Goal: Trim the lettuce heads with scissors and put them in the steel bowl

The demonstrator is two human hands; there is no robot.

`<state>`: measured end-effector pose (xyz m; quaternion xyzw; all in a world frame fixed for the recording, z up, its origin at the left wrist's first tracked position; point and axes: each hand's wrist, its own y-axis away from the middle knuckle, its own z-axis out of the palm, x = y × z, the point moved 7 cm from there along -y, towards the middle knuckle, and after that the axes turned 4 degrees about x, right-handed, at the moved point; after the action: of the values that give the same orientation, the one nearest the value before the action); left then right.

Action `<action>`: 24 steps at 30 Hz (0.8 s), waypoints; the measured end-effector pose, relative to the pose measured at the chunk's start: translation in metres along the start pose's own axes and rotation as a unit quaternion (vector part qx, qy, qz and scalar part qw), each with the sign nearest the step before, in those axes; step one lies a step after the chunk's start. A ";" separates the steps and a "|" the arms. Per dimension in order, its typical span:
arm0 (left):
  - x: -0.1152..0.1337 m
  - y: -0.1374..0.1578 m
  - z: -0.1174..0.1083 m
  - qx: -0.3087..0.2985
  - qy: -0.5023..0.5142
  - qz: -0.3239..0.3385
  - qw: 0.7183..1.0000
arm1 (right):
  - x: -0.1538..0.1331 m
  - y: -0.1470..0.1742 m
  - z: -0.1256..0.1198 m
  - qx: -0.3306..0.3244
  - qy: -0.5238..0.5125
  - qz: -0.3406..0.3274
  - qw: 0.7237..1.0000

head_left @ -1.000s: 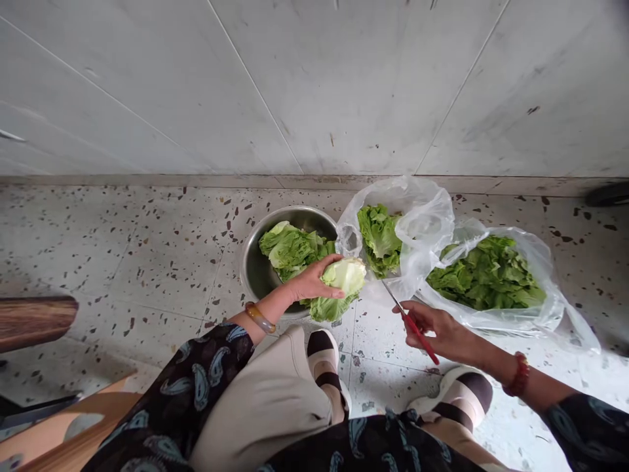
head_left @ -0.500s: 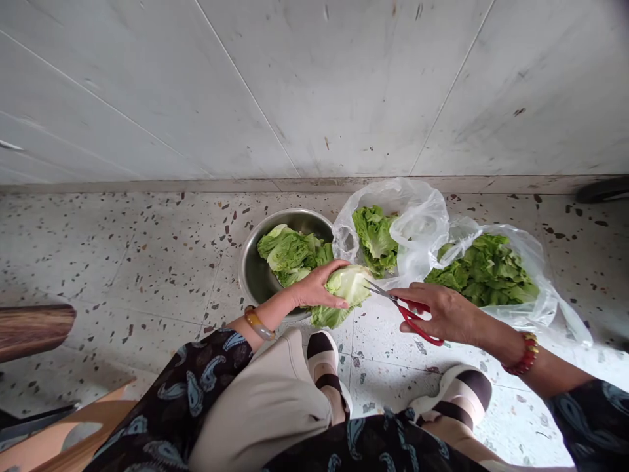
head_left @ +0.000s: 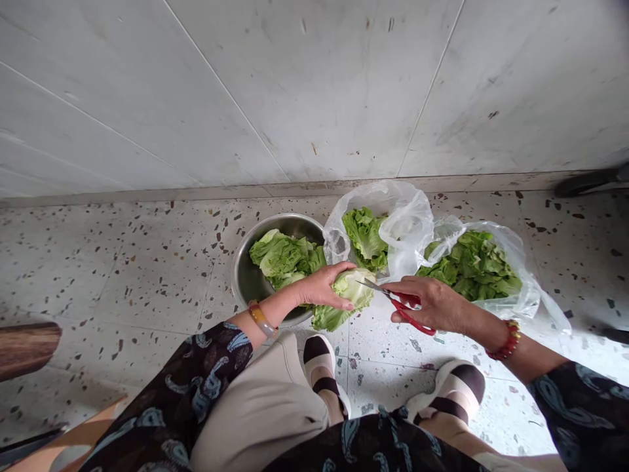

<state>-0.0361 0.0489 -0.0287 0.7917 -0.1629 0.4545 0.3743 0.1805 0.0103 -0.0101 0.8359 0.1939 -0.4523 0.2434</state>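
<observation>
My left hand is closed around a head of lettuce, its pale side turned to the right. In my right hand is a pair of scissors with red handles, fingers through the loops. Their blade tips lie at the pale part of the lettuce; whether they cut into it I cannot tell. Just beyond my left hand stands a metal basin with lettuce leaves inside. Behind the scissors, a clear plastic bag holds more lettuce.
A second plastic bag full of green leaves lies to the right. The tiled wall rises behind the speckled floor. A wooden piece is at the left, and a dark object lies by the wall at far right.
The whole view has shifted a little, so the bags and basin appear further left. The scissors' tips have come slightly nearer the lettuce's middle. Both hands keep their holds.
</observation>
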 end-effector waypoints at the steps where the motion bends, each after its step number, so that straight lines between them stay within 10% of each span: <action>1: 0.002 -0.003 -0.001 0.001 -0.005 0.000 1.000 | 0.000 0.000 -0.001 0.006 -0.008 0.001 1.000; 16: 0.005 -0.019 -0.021 0.075 -0.031 -0.030 0.996 | 0.035 0.001 -0.010 0.157 -0.057 0.049 0.985; 24: 0.002 0.004 -0.026 0.073 0.107 -0.018 0.991 | 0.029 -0.002 -0.001 0.086 -0.003 -0.012 0.996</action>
<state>-0.0528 0.0658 -0.0169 0.7663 -0.0738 0.5408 0.3388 0.1955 0.0154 -0.0349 0.8499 0.1638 -0.4725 0.1658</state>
